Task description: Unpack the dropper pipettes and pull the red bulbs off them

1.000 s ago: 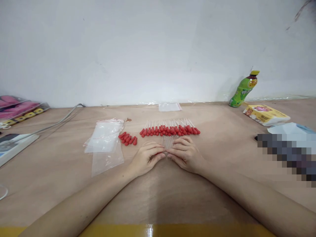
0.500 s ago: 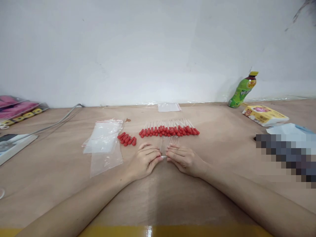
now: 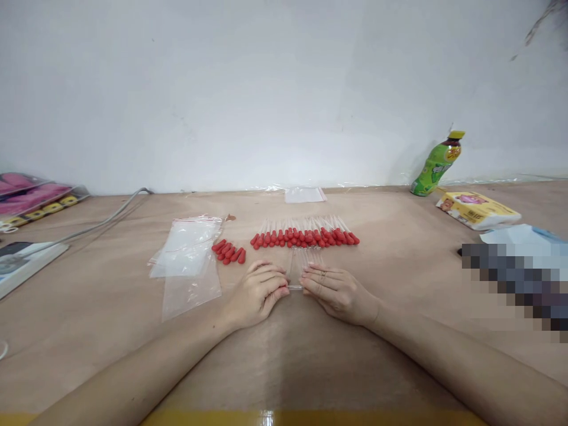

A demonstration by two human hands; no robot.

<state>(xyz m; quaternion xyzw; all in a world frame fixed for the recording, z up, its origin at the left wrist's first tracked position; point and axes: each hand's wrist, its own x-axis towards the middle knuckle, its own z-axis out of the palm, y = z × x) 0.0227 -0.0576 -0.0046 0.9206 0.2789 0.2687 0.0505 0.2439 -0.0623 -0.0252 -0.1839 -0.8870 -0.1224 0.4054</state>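
In the middle of the table my left hand is closed, with a trace of red rubber bulb at its fingertips. A clear dropper tube lies level between my hands, and its right end goes into the closed fingers of my right hand. Just beyond my hands lie several loose clear tubes, partly hidden by my right fingers. Past those, a row of finished-looking droppers with red bulbs points its clear tips toward the wall. Several loose red bulbs are piled to the left of the row.
Clear zip bags overlap at the left, and another small bag lies near the wall. A grey cable runs to a white device. On the right stand a green bottle and a yellow tissue pack.
My hands are slightly farther apart, and more of the clear tube shows between them. The bulbs, bags and droppers lie as before; the view has shifted slightly.
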